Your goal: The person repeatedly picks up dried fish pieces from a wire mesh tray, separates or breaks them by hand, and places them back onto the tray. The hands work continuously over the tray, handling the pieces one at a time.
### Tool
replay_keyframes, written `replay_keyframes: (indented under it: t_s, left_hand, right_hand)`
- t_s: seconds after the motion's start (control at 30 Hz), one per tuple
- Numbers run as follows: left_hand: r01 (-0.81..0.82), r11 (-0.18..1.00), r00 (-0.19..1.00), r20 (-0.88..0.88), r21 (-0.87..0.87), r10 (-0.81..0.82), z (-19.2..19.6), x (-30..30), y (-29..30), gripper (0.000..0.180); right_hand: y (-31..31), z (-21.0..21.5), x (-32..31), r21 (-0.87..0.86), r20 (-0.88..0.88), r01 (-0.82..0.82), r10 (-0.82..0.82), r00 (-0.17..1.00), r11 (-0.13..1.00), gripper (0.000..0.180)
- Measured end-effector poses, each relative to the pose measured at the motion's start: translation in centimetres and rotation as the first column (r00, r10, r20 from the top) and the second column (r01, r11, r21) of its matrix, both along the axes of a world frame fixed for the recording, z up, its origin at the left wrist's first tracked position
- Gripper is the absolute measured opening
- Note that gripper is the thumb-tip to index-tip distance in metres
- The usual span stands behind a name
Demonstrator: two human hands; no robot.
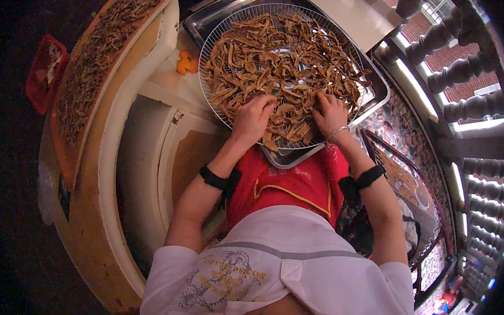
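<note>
A round wire rack [203,88] holds a layer of curled, brown dried strips [258,48] that look like dried vegetable or mushroom slices; the exact kind is unclear. Both hands rest at its near side. My left hand [253,122] has its fingers bent down and closed on some strips, the fingertips partly hidden. To the right, my right hand [331,119] dips its bent fingers among the strips, pinching at them. A thin bracelet circles the right wrist. Beneath the rack lies a shiny rectangular metal tray [377,99], whose near corner sticks out toward me.
On the left, a long orange tray [70,158] of thin dried shreds stands on a curved wooden ledge [102,206], beside a small red tray [39,81]. An orange object [187,63] sits left of the rack. A baluster railing [468,107] runs along the right.
</note>
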State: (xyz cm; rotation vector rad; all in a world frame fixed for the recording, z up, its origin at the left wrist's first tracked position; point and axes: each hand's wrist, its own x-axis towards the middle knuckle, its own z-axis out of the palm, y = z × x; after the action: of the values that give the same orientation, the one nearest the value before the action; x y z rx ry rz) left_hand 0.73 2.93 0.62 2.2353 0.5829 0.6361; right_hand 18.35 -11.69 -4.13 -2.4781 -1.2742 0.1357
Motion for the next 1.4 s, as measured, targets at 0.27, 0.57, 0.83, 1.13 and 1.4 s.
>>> replay_keyframes:
  t_s: [0.27,0.57,0.83,1.13,1.4]
  left_hand:
    - [0.057,0.996,0.998,0.003,-0.074,-0.057,0.2,0.0,0.0,0.018]
    - [-0.075,0.992,0.984,0.151,-0.105,0.091,0.5,-0.2,-0.2,0.024]
    - [0.056,0.986,0.988,0.131,0.158,-0.078,0.4,-0.4,0.0,0.025]
    - [0.173,0.975,0.983,0.035,0.141,-0.179,0.1,-0.1,-0.2,0.016]
    - [0.222,0.945,0.973,-0.119,0.240,-0.199,-0.4,0.1,0.1,0.020]
  right_hand:
    - [-0.3,-0.9,0.7,0.078,-0.054,-0.021,0.025,0.998,0.997,0.032]
    - [-0.2,0.2,0.4,0.249,-0.537,0.302,-0.128,0.834,0.920,0.031]
    - [-0.6,-0.1,0.1,0.076,-0.053,-0.155,0.159,0.986,0.985,0.049]
    - [-0.7,0.7,0.5,0.004,-0.155,-0.207,0.206,0.966,0.978,0.042]
    - [0.0,1.1,-0.6,-0.017,-0.120,-0.050,0.047,0.992,0.999,0.044]
